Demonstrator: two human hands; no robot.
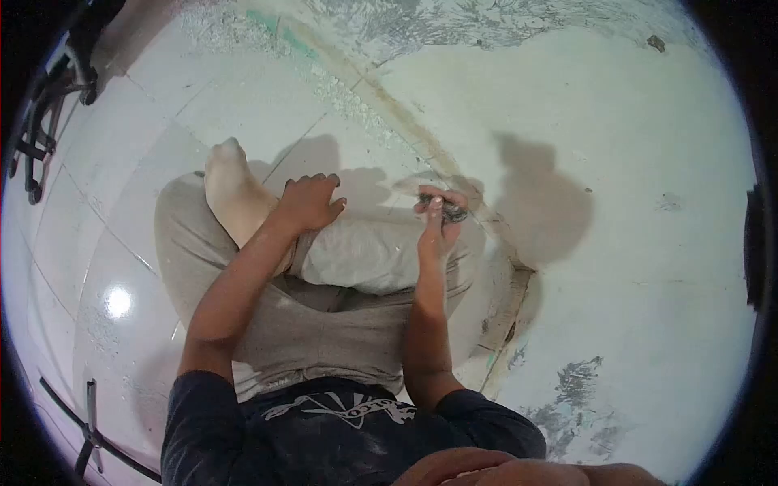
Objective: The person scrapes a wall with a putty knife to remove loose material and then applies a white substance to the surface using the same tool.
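Note:
My right hand (440,223) is raised over my bent knee, close to the foot of the wall. Its thumb presses on a small dark grey, tangled-looking thing (455,213) against the fingers; I cannot tell what kind of thing it is. A pale blur shows just left of those fingers. My left hand (309,202) lies over my shin near the bare foot (235,190), palm down, with the fingers loosely apart and nothing in them. Grey trousers (324,332) cover my crossed legs.
White floor tiles (121,211) with pale dust and crumbs along the joint meet a white wall (632,162) with grey patches (579,377). At its foot is a broken edge (515,308). Black wheeled chair legs (77,77) stand upper left, a black stand base (91,436) lower left.

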